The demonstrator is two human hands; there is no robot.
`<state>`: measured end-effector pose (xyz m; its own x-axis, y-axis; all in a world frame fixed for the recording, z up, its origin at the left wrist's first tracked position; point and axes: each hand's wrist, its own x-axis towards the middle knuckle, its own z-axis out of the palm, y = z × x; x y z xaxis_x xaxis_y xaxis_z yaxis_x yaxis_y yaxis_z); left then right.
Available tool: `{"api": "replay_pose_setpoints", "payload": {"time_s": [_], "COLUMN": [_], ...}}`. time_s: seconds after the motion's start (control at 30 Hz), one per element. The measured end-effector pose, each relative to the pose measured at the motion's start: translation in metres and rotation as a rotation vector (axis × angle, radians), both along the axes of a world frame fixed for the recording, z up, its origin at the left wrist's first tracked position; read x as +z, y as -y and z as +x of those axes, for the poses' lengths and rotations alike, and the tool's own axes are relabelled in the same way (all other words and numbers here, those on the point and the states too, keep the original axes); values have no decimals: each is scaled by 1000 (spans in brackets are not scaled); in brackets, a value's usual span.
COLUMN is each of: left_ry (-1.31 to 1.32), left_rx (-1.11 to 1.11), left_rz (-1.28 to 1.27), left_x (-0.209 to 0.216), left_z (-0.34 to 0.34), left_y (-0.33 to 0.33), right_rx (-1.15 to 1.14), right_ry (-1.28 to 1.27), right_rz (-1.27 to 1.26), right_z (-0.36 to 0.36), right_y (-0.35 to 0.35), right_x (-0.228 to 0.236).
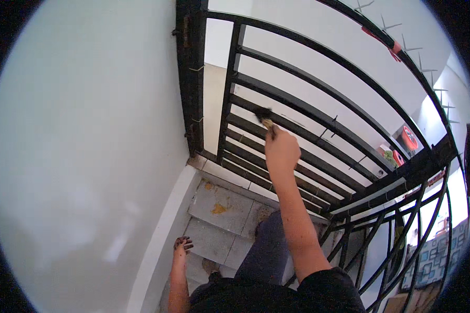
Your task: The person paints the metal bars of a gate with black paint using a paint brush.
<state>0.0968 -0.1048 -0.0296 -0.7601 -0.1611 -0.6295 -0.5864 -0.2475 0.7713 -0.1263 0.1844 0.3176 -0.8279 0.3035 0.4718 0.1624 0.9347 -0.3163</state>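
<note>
My right hand (282, 150) is closed around the handle of a paintbrush (268, 123). Its black, paint-covered bristles are up against one of the dark bars of a metal railing (297, 129). Low on the left, my left hand (182, 244) hangs over the steps beside the wall, holding nothing. Its fingers are slightly bent and apart, stained black.
A pale wall (89, 146) rises on the left, beside a thick black post (190, 88). Tiled steps (214, 235) with yellowish stains lie underfoot. Spikes (410, 48) line the railing's top. More curved black bars (402, 250) stand at the right.
</note>
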Motion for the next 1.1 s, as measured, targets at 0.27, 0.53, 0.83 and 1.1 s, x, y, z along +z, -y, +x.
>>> {"api": "replay_pose_setpoints", "payload": {"time_s": [0.27,0.53,0.83,1.1], "left_ry": [-15,-59,1,-7], "left_rx": [13,-155,-319,-379], "left_rz": [-16,-2,-69,-79], "left_x": [12,8,21,27], "left_z": [-1,-26,-45,-49], "left_y": [8,6,-2,-18], "right_rx": [-433,-862,-785,-807], "right_ry": [-121,-245,-136,-221], "right_rz": [-181,-97,-212,-182], "right_z": [102,182,183,188], "right_y": [-102,-206,-190,-226], "right_x": [1,-21,-63,-56]}}
